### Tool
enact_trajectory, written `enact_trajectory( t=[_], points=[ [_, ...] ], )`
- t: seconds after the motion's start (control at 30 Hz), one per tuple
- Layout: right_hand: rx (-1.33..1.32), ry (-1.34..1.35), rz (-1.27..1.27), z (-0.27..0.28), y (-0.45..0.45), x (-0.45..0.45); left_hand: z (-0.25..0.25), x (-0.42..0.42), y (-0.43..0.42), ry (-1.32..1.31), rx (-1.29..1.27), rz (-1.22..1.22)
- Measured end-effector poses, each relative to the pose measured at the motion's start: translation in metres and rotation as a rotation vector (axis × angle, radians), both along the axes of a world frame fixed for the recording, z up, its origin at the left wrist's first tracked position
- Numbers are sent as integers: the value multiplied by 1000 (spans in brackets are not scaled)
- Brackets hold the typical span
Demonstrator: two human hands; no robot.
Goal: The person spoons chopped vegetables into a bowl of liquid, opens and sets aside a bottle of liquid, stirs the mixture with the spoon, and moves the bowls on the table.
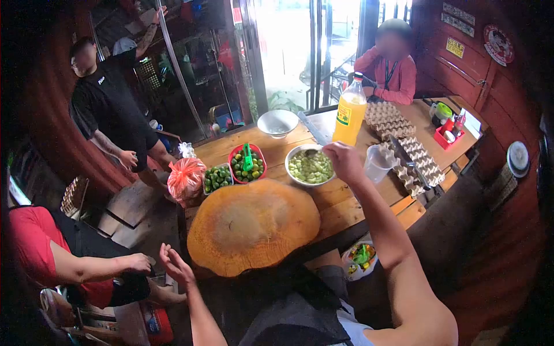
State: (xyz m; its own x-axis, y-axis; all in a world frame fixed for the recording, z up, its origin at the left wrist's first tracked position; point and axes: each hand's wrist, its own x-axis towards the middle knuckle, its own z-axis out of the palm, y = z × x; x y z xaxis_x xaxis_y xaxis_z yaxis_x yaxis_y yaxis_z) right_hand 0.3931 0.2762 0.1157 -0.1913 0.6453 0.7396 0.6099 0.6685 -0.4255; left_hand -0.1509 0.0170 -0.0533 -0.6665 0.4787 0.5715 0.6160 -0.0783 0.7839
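So that its tip apparently reaches the chopped green pieces, one probable spoon is pinched in the right hand over the white bowl on the wooden surface; left hand empty, fingers spread.

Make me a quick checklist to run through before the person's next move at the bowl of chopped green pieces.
1. Right hand at the bowl: ok, it is by the rim.
2. Firm hold on a utensil: cannot tell, the fingers hide the grip.
3. Left hand free: ok, open and holding nothing.
4. Bottle upright and capped: ok.
5. Knife apart from both hands: ok, lying on the egg cartons.
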Motion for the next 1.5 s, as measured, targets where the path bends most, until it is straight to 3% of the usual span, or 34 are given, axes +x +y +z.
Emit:
enact_trajectory(
  t=[0.3,0.37,0.43,0.5,0.53,0.7,0.77,0.97,1.1,1.17,1.23,1.37,1.4,1.47,1.5],
  points=[
    [14,-3,-99,10,3,18,-10,-5,0,-8,1,30],
    [-49,82,-316,-13,2,17,-9,-6,3,15,30,48],
    [-109,215,-337,-44,14,23,-6,-2,1,-45,42,67],
    [-435,509,-348,-66,22,28,-2,1,-1,-56,26,66],
    [-509,581,-354,-46,7,18,-2,1,-2,-61,19,58],
    [-313,442,-283,-13,-13,-4,-3,1,-3,-22,-9,38],
    [-124,243,-157,8,-35,-18,-6,0,-2,-71,31,31],
    [-90,22,-11,-12,-51,-28,-1,3,-4,-127,7,39],
    [-63,-58,-57,-7,-46,-19,-4,0,-4,-52,-20,40],
    [-36,33,-56,6,-43,-11,0,3,-5,-56,-18,54],
    [58,-6,-183,20,-39,-5,0,3,-6,-66,-30,62],
    [24,-135,-334,-19,-20,11,-5,-2,-5,-33,-28,55],
    [26,-135,-331,-28,-20,11,-4,-1,-5,-34,-27,58],
    [-366,326,-428,-43,-22,10,1,5,-6,-77,-32,79],
    [-365,324,-423,-46,-19,10,0,5,-7,-78,-31,84]
  ],
)
